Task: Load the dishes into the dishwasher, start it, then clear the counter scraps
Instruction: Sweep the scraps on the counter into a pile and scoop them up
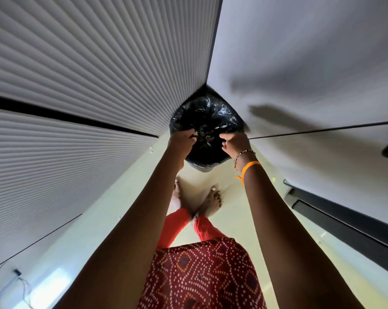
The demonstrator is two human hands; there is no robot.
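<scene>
Head view, looking straight down past both outstretched arms. Left hand (181, 139) at the near-left rim of the black bin bag (207, 114), fingers curled over the plastic edge, gripping it. Right hand (235, 143) at the near-right rim, fingers folded in, apparently pinching the plastic on that side; beaded bracelet (244, 156) and orange thread (251, 167) round that wrist. Hands apart, one on each side of the bag's mouth, holding it open between them. Scraps (205, 134), small leafy bits, down inside the bag between the two hands; exact kind hard to tell against the dark plastic. Bag sitting on the pale floor (211, 181), tucked into the far corner where the ribbed cabinet fronts (77, 74) on the left meet the smooth white panels (311, 52) on the right. Bare feet (208, 200) just near of the bag, red trousers and a red patterned tunic (202, 275) below. Dark handle rail (344, 221) along the right-hand units.
</scene>
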